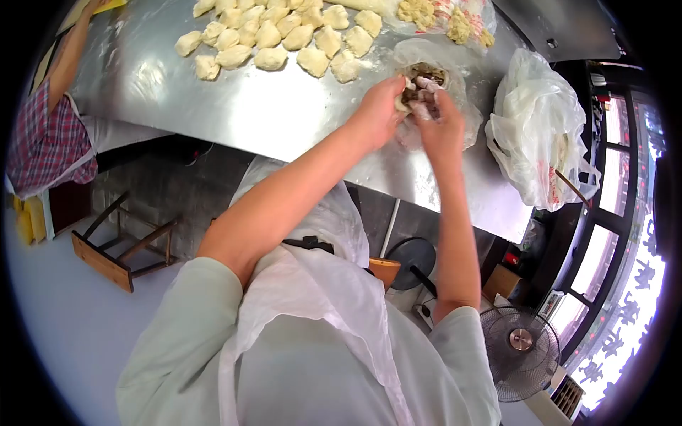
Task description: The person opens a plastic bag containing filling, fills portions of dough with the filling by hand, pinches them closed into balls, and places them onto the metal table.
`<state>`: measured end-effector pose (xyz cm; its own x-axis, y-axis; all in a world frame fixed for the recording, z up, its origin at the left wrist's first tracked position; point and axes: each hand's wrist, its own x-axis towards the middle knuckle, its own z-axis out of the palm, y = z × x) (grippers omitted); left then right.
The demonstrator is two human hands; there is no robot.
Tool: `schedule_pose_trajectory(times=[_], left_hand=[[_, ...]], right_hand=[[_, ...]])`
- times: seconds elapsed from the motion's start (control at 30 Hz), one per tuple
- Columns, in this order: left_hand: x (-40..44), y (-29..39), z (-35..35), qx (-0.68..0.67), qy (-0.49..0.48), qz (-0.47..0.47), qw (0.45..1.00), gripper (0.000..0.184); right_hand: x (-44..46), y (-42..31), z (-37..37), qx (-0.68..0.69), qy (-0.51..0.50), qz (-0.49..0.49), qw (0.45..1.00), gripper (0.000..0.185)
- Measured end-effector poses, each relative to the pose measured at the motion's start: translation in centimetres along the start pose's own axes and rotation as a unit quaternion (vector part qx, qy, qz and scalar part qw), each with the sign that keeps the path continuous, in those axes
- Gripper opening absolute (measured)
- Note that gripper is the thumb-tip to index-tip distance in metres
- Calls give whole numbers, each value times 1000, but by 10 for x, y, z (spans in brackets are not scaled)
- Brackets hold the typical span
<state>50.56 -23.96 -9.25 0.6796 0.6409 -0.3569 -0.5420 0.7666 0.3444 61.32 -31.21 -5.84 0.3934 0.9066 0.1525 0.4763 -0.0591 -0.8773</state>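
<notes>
My left hand is closed round a pale piece of dough above the front part of the metal table. Facing it, my right hand has its floury fingertips bent in against the dark filling at the dough. Just beyond both hands lies an open clear plastic bag with more dark, crumbly filling inside. Several pale dough pieces are spread over the table to the left of my hands. My fingers partly hide the dough I hold.
The metal table carries yellowish crumbly lumps on plastic at the back. A stuffed white plastic bag sits at its right end. Another person's arm reaches in at far left. A wooden stool and a fan stand below.
</notes>
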Motion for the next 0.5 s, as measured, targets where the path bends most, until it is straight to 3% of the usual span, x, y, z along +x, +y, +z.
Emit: schedule_pose_trajectory(times=[0.1,0.17,0.23,0.33,0.4,0.43,0.5], left_hand=[[-20,3,8,78,16,30,996,34],[-29,1,8,141,39,46,988,34],[-39,4,12,80,43,41,995,34],[-37,6,-24,40,5,0,999,36],[-45,14,-13,42,48,5,998,35],[-49,18,-6,41,72,9,997,34],[-47,23,-4,39,78,11,996,30]], right_hand=[[-14,-21,17,-71,79,-7,994,23],[-21,-10,26,-163,110,-129,972,21],[-30,-12,32,-144,112,-125,975,24],[-35,-12,27,-122,65,-86,987,29],[-27,-35,10,98,52,62,992,32],[-23,-41,-1,205,41,137,968,34],[-6,-26,-21,-35,83,43,995,38]])
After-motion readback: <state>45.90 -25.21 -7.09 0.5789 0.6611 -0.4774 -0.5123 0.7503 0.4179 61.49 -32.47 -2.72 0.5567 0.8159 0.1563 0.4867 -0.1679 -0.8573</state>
